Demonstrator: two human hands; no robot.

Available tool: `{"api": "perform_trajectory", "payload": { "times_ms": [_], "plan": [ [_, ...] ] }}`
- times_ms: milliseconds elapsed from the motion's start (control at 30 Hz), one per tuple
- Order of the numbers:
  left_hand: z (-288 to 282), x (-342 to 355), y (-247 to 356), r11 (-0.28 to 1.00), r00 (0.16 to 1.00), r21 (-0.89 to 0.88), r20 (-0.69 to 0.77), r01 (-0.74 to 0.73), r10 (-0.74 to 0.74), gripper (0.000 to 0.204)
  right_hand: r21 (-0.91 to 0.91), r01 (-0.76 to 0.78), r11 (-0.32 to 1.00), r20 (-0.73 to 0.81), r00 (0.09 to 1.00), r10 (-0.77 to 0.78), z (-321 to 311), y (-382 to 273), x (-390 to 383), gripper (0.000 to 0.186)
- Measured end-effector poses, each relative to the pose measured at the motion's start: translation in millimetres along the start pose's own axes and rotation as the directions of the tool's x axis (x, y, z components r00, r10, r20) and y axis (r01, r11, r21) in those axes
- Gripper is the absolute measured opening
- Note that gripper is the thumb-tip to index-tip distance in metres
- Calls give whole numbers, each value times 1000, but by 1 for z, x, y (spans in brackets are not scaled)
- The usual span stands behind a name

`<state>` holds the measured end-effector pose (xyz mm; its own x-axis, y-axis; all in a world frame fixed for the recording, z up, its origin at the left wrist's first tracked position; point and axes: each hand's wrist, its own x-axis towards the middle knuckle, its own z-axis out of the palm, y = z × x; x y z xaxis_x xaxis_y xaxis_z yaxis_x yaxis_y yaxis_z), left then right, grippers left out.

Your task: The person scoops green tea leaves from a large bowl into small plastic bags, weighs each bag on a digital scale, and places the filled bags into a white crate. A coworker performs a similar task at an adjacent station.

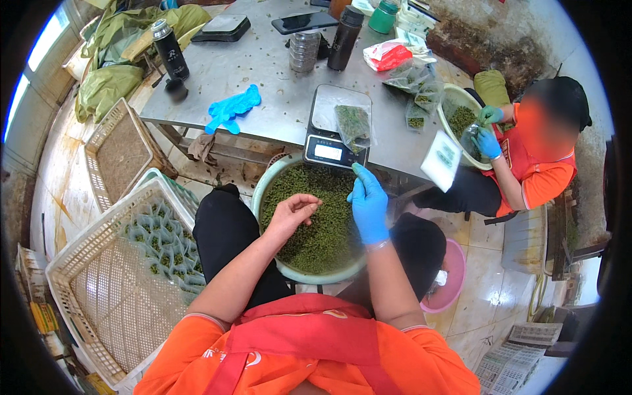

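Observation:
A wide pale-green basin full of small green berries, much like green peppercorns, sits between my knees. My bare left hand is over the berries, its fingers curled and the tips pressed together; anything in them is too small to make out. My right hand, in a blue glove, is raised over the basin's right side, thumb and forefinger apart, with nothing visible in it. Just beyond its fingertips, a clear plastic bag of green berries lies on the digital scale at the table's near edge.
The steel table carries a blue glove, bottles, a phone and filled bags. At left, a white crate holds several filled bags. On the right, a gloved co-worker handles a bag over another basin. A pink basin stands nearby.

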<state>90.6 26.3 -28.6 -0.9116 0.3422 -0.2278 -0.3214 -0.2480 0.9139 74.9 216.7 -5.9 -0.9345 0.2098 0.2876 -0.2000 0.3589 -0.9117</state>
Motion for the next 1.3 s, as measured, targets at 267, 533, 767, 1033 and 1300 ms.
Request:
{"api": "perform_trajectory", "payload": {
  "times_ms": [267, 533, 767, 1033, 1300],
  "plan": [
    [-5, -1, -1, 1000, 1000, 9, -31, 0, 0, 19, 148, -101, 984, 108, 990, 85, 11, -14, 39, 45],
    [-9, 5, -9, 999, 999, 19, -40, -29, 29, 20, -190, 15, 982, 160, 987, 16, 8, -4, 67, 38],
    [-10, 7, -12, 999, 990, 42, -134, -30, 36, 20, -202, -414, 887, 219, 864, 454, -13, 59, -19, 27],
    [-9, 13, -23, 992, 996, 124, -85, -20, 31, 18, -580, -106, 808, 324, 879, 349, 16, 114, -44, 24],
    [9, 6, -31, 974, 993, 226, 111, 16, -42, 37, 252, -655, 713, 525, 711, 468, -2, 5, -28, 15]
  ]
}}
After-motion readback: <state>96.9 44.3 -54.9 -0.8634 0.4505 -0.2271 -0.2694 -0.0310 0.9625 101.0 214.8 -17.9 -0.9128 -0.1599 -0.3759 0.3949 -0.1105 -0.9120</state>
